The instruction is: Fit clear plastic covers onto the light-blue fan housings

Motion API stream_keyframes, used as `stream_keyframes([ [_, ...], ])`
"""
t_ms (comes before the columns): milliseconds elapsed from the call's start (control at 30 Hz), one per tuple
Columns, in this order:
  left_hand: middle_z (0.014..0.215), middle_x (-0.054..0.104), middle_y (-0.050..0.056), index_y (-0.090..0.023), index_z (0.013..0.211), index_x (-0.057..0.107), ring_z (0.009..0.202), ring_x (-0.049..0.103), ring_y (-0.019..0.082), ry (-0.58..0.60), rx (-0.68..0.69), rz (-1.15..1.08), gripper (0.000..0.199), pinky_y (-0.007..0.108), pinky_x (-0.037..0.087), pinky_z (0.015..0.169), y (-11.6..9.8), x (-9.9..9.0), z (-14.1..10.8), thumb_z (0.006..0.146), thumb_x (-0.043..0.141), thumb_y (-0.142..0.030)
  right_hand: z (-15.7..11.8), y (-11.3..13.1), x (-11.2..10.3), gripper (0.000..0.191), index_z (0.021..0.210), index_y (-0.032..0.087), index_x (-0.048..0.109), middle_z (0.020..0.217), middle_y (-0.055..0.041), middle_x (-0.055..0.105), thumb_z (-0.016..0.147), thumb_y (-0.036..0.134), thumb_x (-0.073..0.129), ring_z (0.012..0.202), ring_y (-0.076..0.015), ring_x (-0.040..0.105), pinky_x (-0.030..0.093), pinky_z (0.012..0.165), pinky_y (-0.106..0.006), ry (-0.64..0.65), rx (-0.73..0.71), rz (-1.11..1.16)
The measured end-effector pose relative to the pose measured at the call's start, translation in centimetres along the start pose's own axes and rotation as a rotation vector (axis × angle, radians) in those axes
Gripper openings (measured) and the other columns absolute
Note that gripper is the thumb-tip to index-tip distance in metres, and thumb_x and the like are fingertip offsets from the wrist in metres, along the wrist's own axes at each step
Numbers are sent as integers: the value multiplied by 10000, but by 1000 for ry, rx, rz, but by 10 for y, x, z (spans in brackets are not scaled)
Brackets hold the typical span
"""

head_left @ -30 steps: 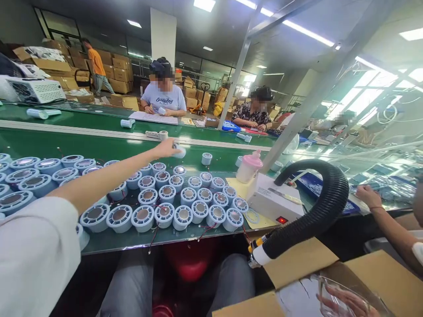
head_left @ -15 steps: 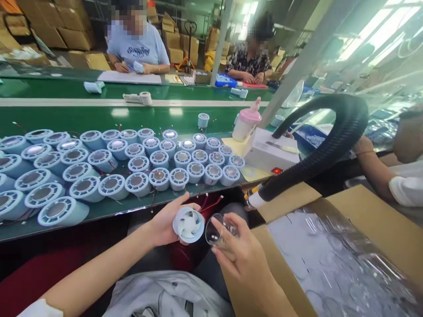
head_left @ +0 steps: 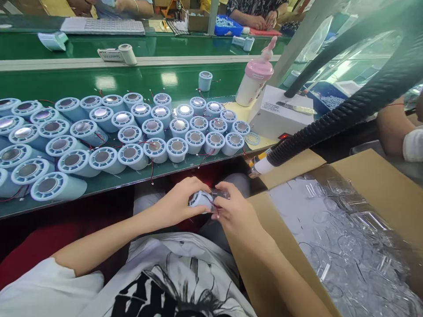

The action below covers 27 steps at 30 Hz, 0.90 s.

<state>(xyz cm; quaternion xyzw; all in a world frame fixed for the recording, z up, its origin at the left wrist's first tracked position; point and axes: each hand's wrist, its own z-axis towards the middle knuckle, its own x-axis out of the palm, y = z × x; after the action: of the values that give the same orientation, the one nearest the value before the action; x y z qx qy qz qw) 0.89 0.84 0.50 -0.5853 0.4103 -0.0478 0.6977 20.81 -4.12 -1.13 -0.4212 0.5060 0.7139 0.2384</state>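
Pale-blue cylinder [head_left: 200, 199] sits between both hands [head_left: 181, 200] [head_left: 236, 212], against a clear cup [head_left: 220, 193].

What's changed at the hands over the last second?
The left hand came back from over the green bench, bringing a blue housing toward the lap. The right hand moved left from the open carton with a clear cup. Both pieces are now together, still held; fingers hide how far they fit. The pink-lidded bottle and lone housing stayed put.
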Motion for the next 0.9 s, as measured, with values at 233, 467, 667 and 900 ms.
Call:
stream_keyframes([
  [233,1004,532,58,-269,1111,694,947,552,232,-79,38,-145,633,359,462,876,22,5,1,528,872,-439,-2,6,-10,252,712,198,620,1029,-79,560,906,332,530,929,-204,603,514,776,-325,-105,222,581],
  [467,1279,543,95,-301,1269,593,1187,524,281,189,54,-349,659,406,462,983,27,9,1,651,820,-318,1,-5,-7,347,588,182,608,911,-54,598,785,460,673,825,-183,610,534,655,-290,-119,476,985],
  [667,1240,594,91,-229,1273,531,1061,609,220,181,-203,-695,629,344,519,899,20,9,-5,698,784,-244,-5,-12,-9,195,860,243,735,1164,-78,673,734,389,765,1124,-284,612,557,883,-436,-78,276,921],
  [900,1260,593,98,-261,1349,484,985,636,216,223,-238,-713,728,322,548,811,18,5,-12,691,795,-282,-19,-12,-9,398,1169,272,623,1310,-77,611,789,240,738,1215,-267,572,498,1018,-452,-53,-14,535],
])
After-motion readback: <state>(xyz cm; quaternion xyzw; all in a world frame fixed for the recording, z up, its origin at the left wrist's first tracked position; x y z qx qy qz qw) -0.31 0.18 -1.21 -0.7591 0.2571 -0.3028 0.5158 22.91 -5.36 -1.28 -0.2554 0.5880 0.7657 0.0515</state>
